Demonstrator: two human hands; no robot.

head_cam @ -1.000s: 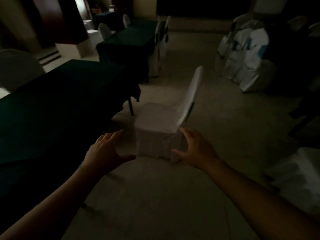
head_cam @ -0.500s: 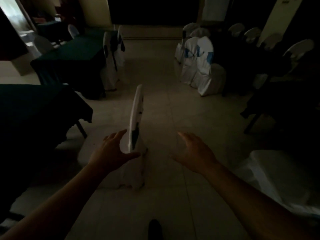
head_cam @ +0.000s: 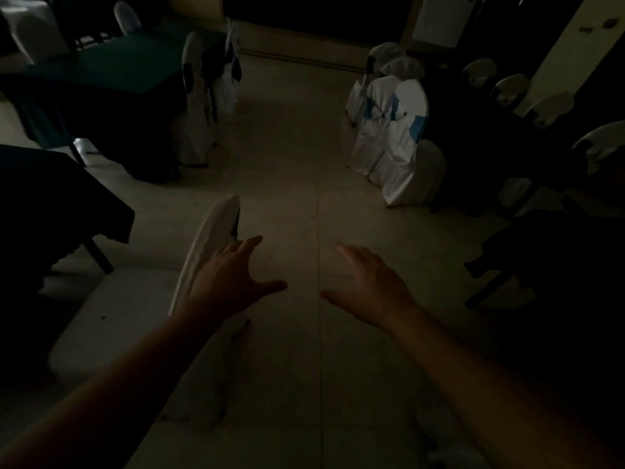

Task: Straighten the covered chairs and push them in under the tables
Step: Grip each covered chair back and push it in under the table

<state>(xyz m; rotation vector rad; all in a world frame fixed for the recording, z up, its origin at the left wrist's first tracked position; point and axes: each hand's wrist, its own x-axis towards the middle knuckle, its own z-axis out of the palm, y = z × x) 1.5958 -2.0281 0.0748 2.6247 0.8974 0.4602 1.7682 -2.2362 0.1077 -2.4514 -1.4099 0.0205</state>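
In dim light a white-covered chair (head_cam: 142, 319) stands at the lower left, its seat facing the dark green table (head_cam: 50, 211) on the left. Its backrest (head_cam: 213, 238) rises edge-on just left of centre. My left hand (head_cam: 233, 282) is spread open at the backrest's near right side; whether it touches the cover I cannot tell. My right hand (head_cam: 372, 289) hovers open over the bare floor, clear of the chair, fingers apart and holding nothing.
A second green table (head_cam: 111, 66) with covered chairs (head_cam: 196, 106) stands at the back left. White chairs with blue sashes (head_cam: 395, 130) line a dark table on the right. A tiled aisle (head_cam: 304, 157) runs between the rows. Another white cover (head_cam: 443, 455) shows at the bottom right.
My view has swung right along the aisle and closer to the chair, which now sits lower left with its backrest edge-on. My left hand has reached the backrest; the right stays open.
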